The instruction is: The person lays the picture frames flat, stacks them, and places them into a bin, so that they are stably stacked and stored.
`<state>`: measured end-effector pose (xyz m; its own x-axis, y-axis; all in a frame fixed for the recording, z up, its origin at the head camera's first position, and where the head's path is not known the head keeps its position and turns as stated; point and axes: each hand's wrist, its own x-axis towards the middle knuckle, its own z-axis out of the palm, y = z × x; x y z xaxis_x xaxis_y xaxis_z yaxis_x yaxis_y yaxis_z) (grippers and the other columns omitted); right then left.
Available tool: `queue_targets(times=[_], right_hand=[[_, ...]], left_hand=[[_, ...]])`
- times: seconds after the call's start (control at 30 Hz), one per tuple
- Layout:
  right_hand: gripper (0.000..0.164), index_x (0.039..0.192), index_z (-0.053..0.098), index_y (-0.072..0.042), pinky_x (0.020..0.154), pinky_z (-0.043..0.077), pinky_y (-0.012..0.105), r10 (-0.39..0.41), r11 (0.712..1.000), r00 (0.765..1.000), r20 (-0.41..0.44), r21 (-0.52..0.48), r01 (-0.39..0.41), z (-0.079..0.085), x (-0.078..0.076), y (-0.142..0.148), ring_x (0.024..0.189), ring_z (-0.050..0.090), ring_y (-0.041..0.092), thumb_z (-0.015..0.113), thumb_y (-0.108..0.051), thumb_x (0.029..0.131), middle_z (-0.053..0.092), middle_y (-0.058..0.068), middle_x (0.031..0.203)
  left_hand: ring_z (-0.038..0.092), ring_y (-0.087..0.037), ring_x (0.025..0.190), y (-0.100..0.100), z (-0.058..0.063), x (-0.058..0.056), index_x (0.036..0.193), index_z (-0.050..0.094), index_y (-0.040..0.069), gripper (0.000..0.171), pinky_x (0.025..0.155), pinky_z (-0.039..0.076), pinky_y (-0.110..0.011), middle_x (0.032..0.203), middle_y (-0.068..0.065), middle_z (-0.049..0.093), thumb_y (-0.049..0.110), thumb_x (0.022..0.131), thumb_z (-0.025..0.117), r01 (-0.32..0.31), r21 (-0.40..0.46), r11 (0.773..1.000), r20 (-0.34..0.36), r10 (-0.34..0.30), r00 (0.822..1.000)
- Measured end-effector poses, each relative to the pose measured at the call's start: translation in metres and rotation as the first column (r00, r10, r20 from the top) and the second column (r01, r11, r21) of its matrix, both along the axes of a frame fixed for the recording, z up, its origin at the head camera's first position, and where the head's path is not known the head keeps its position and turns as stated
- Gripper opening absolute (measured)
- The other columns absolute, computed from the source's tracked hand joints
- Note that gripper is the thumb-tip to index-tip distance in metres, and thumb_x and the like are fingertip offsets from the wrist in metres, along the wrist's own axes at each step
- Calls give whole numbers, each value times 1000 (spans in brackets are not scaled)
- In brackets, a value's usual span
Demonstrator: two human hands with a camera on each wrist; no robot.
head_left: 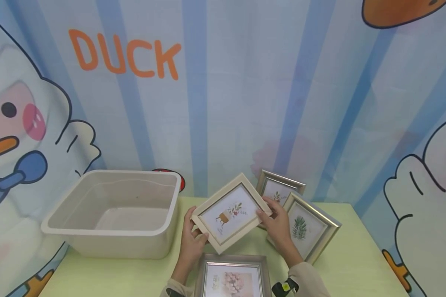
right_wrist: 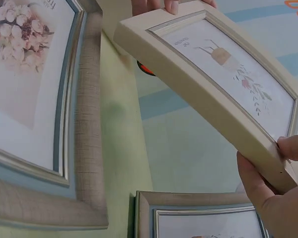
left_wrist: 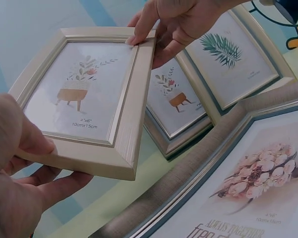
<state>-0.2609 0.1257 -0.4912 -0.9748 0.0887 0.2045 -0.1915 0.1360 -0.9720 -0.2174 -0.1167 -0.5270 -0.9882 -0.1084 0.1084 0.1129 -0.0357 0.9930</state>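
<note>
Left grip [head_left: 192, 240] closed on the cream frame [head_left: 228, 214] at its 8 o'clock side: thumb over the edge, fingers beneath. Right grip [head_left: 279, 225] pinches the 3 o'clock corner, thumb on the face. Frame tilted, up off the bench, picture side towards the person. Clock here: cream frame as hub, 12 pointing away from the person.

Largest first. Duck-print curtain [head_left: 238, 95] across 12. Pale green bench [head_left: 360, 255] below. Beige tub [head_left: 122, 246] at 9, on the bench, near the left grip; no frame shows in it. Flower frame [head_left: 234, 284] at 6, nearest the person, cut off by the bottom of the head view. Leaf frame [head_left: 308, 231] at 4, skewed. Rear frame [head_left: 275, 187] at 2, partly hidden; whether it touches the leaf frame I can't tell. Smallest: dark band [head_left: 285, 287] on the right wrist, at 5.

Progress, my reading: one frame of four in hand, lifted, not yet set down. Other three out of hand, all outside the tub. Can't tell whether those three are finished with or waiting. I'd log the cream frame as the open item, the work as unfinished.
</note>
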Motion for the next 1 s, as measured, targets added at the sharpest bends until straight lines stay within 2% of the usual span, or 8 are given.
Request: queue_targets(times=[0.13, 0.37, 0.53, 0.63, 0.73, 0.87, 1.0], right_hand=[[48, 136, 57, 1, 71, 61, 22, -23, 999, 1000, 13, 33, 23, -2, 2, 0, 82, 65, 15, 68, 3, 89, 62, 26, 118], [48, 134, 57, 4, 68, 61, 23, -19, 999, 1000, -7, 33, 19, -10, 5, 1, 75, 64, 9, 69, 4, 87, 63, 27, 109], [47, 131, 59, 5, 73, 62, 25, -21, 999, 1000, 0, 25, 21, -12, 6, 0, 85, 68, 18, 70, 6, 85, 65, 27, 107], [45, 127, 63, 3, 75, 59, 21, -42, 996, 999, -12, 73, 43, -13, 5, 0, 90, 68, 19, 73, 3, 83, 68, 25, 106], [40, 121, 67, 3, 72, 54, 17, -73, 987, 997, -34, 139, 77, -13, 4, 1, 85, 65, 14, 76, 0, 82, 72, 22, 100], [33, 111, 71, 3, 67, 52, 18, -107, 969, 992, -69, 215, 119, -11, 4, 3, 77, 64, 8, 78, -3, 80, 74, 20, 95], [28, 105, 71, 2, 65, 52, 20, -118, 952, 985, -130, 268, 149, -8, 6, 5, 76, 66, 12, 79, -2, 79, 75, 18, 91]], left_hand=[[62, -31, 104, -3, 2, 1, 155, 24, 30, 92, 76, 63, -35, 137, -24, 48, -23, 84, 49, 7, -42, 999, -8, -8, 1000], [63, -31, 101, -7, 3, 3, 155, 25, 25, 90, 73, 63, -34, 130, -24, 50, -24, 83, 48, 17, -76, 997, -25, -19, 1000], [64, -31, 100, -9, 3, 4, 155, 27, 24, 90, 72, 63, -34, 125, -25, 51, -24, 82, 49, 10, -99, 995, -28, -13, 1000], [64, -30, 99, -10, 3, 4, 155, 29, 26, 90, 71, 62, -32, 123, -24, 51, -23, 82, 49, 4, -115, 993, -25, -7, 1000], [65, -30, 99, -10, 5, 5, 154, 30, 26, 90, 70, 62, -32, 121, -24, 50, -24, 81, 49, 12, -122, 992, -24, -15, 1000], [65, -34, 102, -10, 8, 6, 153, 32, 25, 89, 69, 62, -32, 121, -25, 50, -24, 81, 50, 52, -140, 989, -40, -58, 998], [64, -38, 107, -11, 12, 6, 153, 33, 25, 88, 71, 62, -31, 121, -25, 49, -23, 82, 50, 77, -165, 983, -66, -89, 994]])
